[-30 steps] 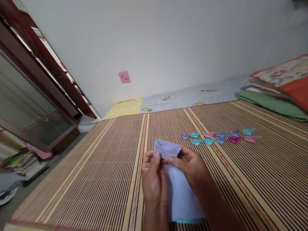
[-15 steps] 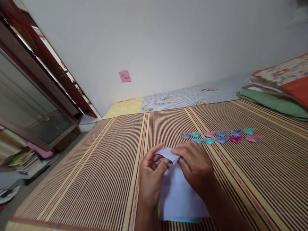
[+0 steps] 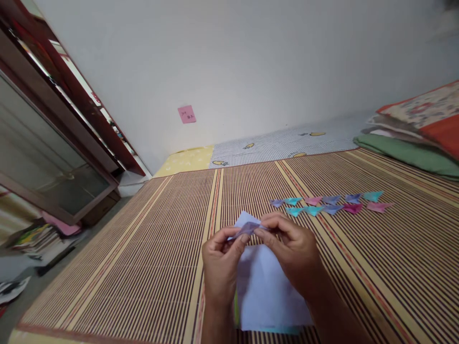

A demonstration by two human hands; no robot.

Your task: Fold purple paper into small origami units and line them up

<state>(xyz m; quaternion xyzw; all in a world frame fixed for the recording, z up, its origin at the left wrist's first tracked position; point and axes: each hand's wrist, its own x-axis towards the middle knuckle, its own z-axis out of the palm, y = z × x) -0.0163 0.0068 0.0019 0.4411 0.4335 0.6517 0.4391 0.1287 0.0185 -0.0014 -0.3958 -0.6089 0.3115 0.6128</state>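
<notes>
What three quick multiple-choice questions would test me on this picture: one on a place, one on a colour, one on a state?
1. Where do the small folded pieces lie?
A. on the striped mat
B. on the green pillow
C. on the cabinet

2. What colour is the sticky note on the wall?
A. green
B. pink
C. yellow

3. How is the lilac folded paper held?
A. left hand alone
B. lying untouched
C. pinched by both hands

Answers: A, they rest in rows on the mat; B, it is pink; C, left hand and right hand both grip it.
</notes>
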